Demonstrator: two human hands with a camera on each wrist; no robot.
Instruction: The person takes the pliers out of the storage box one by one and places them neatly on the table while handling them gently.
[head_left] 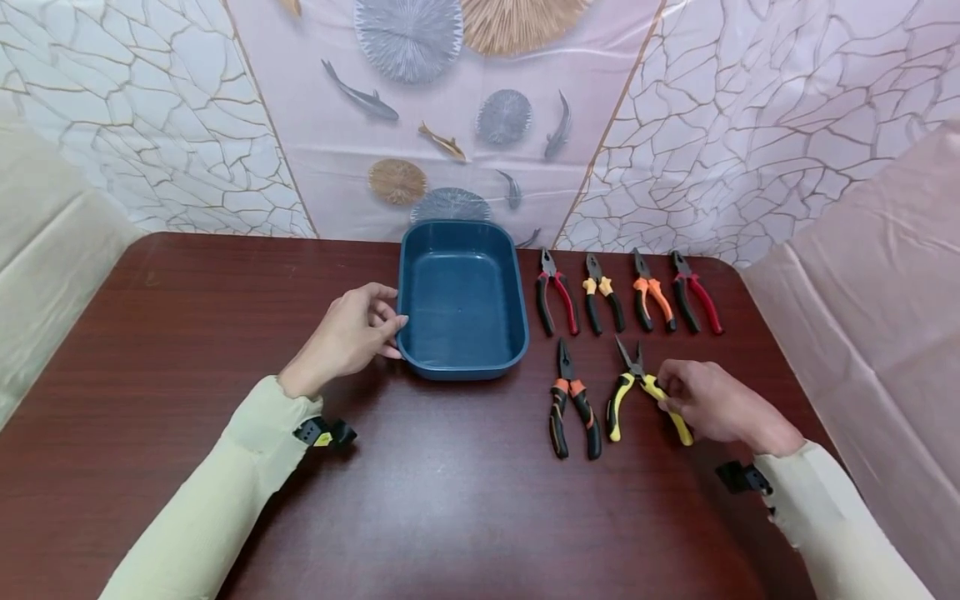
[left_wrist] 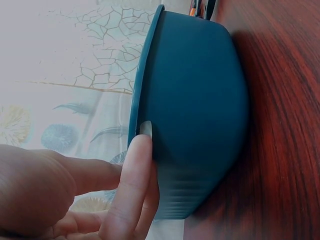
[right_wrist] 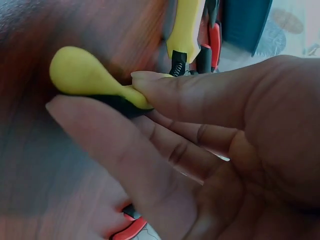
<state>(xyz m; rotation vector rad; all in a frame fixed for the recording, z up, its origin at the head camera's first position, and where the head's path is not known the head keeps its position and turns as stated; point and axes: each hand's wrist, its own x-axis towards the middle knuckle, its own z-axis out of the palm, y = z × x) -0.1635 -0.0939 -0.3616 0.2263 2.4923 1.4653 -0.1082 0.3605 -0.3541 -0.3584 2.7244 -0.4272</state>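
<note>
At the left side of a blue rectangular plastic bin [head_left: 462, 374], my left hand [head_left: 347, 332] pinches the rim, thumb over the edge and fingers against the outer wall. The left wrist view shows those fingers [left_wrist: 131, 175] on the bin's side. My right hand [head_left: 716, 404] grips the right handle of yellow-and-black needle-nose pliers [head_left: 619, 398], whose jaws stand spread apart. Up close in the right wrist view, thumb and fingers pinch the yellow handle [right_wrist: 77, 72]. The other yellow handle [right_wrist: 185, 30] lies beyond the thumb.
Orange-and-black pliers [head_left: 566, 365] lie just left of the yellow pair. Behind them runs a row of several pliers: red-and-black [head_left: 567, 307], pale yellow-and-black [head_left: 590, 289], orange-and-black [head_left: 642, 286] and another red-and-black pair [head_left: 702, 300]. A patterned cloth [head_left: 450, 108] hangs behind the brown table [head_left: 442, 517].
</note>
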